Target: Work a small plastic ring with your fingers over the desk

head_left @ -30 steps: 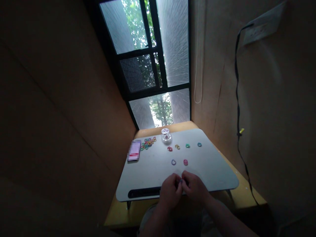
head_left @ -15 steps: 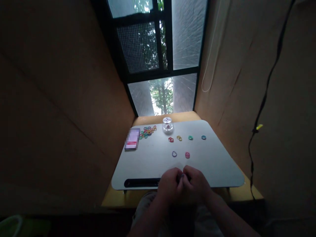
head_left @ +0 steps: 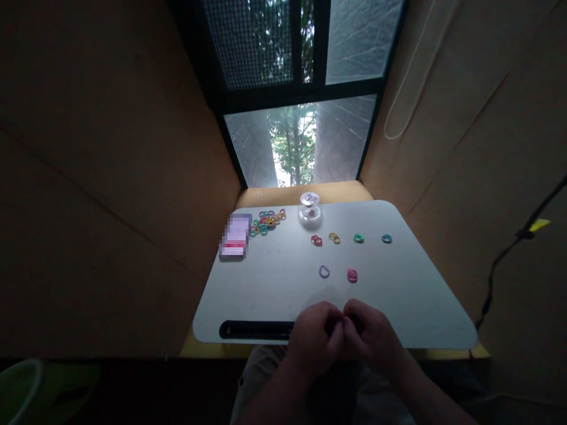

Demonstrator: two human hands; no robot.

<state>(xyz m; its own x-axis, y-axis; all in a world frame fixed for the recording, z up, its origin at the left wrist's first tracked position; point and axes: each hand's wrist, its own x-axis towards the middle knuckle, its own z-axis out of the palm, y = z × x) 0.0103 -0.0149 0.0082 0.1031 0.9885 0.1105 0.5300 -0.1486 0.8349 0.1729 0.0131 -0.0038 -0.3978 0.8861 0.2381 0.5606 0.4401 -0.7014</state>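
Note:
At the near edge of the white table, my left hand point(head_left: 315, 337) and my right hand point(head_left: 371, 330) meet, fingers curled and fingertips pressed together. Whatever they pinch is too small and too shaded to make out. Just beyond them lie a purple hair tie point(head_left: 324, 271) and some pink hair ties point(head_left: 352, 275). Farther back is a row of small groups: red hair ties point(head_left: 316, 240), yellow hair ties point(head_left: 334, 238), green hair ties point(head_left: 358, 238) and blue hair ties point(head_left: 387, 238).
A mixed pile of hair ties point(head_left: 270, 222) lies at the back left beside a phone point(head_left: 235, 236). At the back edge stands a clear round container point(head_left: 309, 213). A black slot point(head_left: 254, 330) runs along the near edge of the white table point(head_left: 274, 289). Walls flank both sides.
The camera view has shifted, so the table sits a little larger and the window higher. My hands remain together at the near edge; the purple bit seen between the fingers earlier is less visible now.

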